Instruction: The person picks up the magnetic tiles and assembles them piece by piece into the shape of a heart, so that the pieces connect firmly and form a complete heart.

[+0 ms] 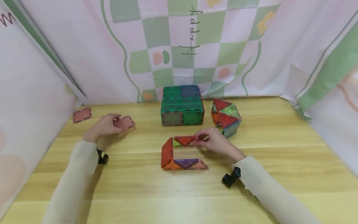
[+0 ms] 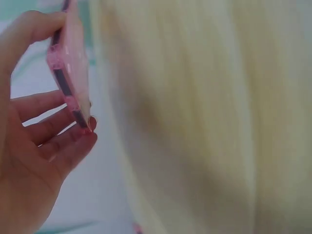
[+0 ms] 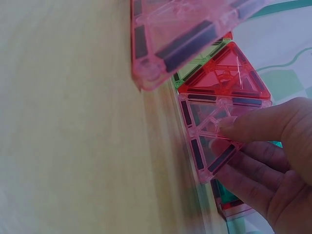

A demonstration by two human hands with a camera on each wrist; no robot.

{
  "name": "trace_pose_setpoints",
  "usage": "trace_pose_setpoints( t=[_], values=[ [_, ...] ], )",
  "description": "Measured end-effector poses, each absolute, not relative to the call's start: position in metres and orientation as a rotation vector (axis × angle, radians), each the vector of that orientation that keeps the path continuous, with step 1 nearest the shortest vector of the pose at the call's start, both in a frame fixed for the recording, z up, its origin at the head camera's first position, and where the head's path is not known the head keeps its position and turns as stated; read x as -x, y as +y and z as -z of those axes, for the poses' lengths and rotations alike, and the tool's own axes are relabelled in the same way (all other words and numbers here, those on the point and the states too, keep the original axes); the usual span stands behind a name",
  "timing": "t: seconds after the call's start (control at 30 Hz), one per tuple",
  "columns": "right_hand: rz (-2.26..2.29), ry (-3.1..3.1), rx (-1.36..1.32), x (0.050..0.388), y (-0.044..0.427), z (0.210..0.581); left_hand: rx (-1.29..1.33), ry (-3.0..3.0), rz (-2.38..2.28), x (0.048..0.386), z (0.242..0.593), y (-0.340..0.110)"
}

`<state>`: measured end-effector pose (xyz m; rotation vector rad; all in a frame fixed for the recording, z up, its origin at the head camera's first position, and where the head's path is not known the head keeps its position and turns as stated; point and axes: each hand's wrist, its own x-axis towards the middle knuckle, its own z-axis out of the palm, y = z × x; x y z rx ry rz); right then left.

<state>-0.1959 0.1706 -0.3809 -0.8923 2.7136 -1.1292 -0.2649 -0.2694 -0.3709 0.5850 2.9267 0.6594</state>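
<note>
In the head view my left hand point(image 1: 104, 128) grips a pink magnetic tile point(image 1: 126, 122) at the left of the table. The left wrist view has that pink tile point(image 2: 73, 63) edge-on, between thumb and fingers. My right hand point(image 1: 214, 140) is at the right end of the far row of a U-shaped tile frame point(image 1: 167, 153). In the right wrist view, thumb and fingers pinch a pink triangular tile point(image 3: 202, 117), which touches a red triangular tile point(image 3: 229, 73) with a green one beyond. The frame's near row has orange, purple and pink triangles.
A green and blue tile box point(image 1: 183, 105) stands at the back middle. Right of it is a many-sided red, green and blue tile solid point(image 1: 227, 116). Another pink tile point(image 1: 82, 115) lies at the far left. A patterned curtain point(image 1: 184, 46) hangs behind the wooden table point(image 1: 134, 193).
</note>
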Motion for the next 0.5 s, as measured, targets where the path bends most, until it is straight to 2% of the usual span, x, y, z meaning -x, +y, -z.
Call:
trace_pose_setpoints(
  t=[0.27,0.5],
  values=[
    [1.148,2.676,0.891,0.197,0.17,0.381,-0.767,2.946,-0.734,0.234,0.348,-0.223],
    [1.157,2.678,0.876,0.197,0.171,0.381,-1.063,2.877,-0.788,0.204,0.328,-0.161]
  ],
)
